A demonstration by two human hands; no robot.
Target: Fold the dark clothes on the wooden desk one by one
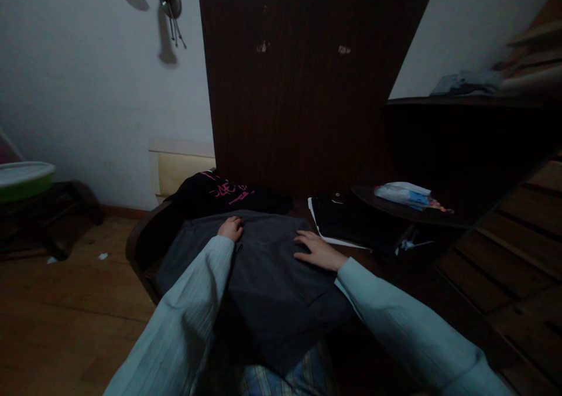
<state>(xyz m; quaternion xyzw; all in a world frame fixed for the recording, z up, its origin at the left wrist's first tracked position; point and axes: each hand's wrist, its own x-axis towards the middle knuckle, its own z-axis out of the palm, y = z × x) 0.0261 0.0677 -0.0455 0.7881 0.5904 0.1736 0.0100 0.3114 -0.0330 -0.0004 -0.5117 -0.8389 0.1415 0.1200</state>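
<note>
Dim room, low dark wooden bench (pixel 140 232) on a plank floor. Nearest, a dark grey garment (pixel 267 284) lies spread across the bench, smooth, with a faint diagonal fold. Left hand (pixel 230 228) rests on its far edge, fingers curled under; whether they pinch cloth cannot be told. Right hand (pixel 317 251) lies flat, fingers extended, holding nothing. Beyond, a black garment with pink lettering (pixel 223 194), partly hidden. Farthest, a dark wood panel (pixel 298 79) and white wall (pixel 88 79).
</note>
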